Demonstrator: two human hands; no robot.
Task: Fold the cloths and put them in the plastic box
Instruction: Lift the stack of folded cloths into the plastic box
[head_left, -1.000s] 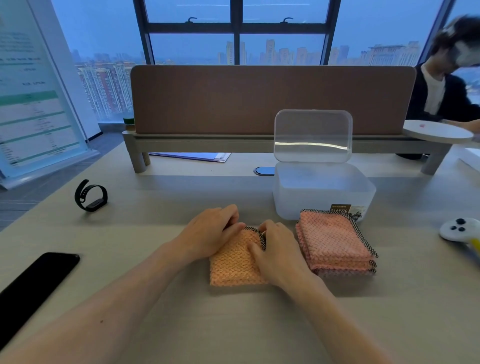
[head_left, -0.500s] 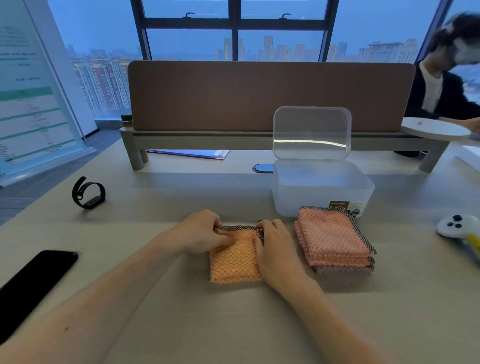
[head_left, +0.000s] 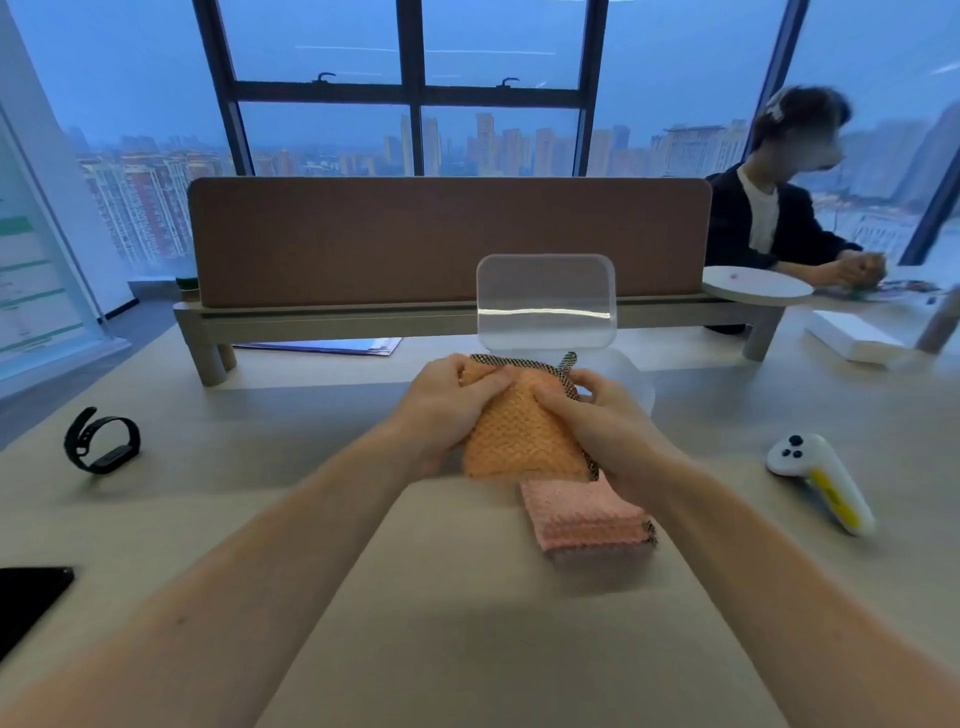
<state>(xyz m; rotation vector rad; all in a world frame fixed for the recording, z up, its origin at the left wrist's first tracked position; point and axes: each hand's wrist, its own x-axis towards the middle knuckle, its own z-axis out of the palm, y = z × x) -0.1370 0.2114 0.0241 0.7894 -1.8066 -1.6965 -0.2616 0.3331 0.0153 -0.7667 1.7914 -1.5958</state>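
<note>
A folded orange cloth (head_left: 519, 431) with a dark mesh edge is held up off the table, between both hands. My left hand (head_left: 447, 400) grips its upper left side and my right hand (head_left: 602, 421) grips its upper right side. The cloth hangs in front of the clear plastic box (head_left: 636, 384), hiding most of the box body. The box's lid (head_left: 545, 299) stands upright behind. A stack of folded pink cloths (head_left: 582, 514) lies on the table below my right hand.
A black wristband (head_left: 101, 441) and a black phone (head_left: 28, 597) lie at the left. A white controller (head_left: 821, 478) lies at the right. A brown desk divider (head_left: 447, 239) stands behind the box. A person sits at the far right.
Both hands have lifted the folded orange cloth off the table and carried it forward, up in front of the box. The view has tilted upward.
</note>
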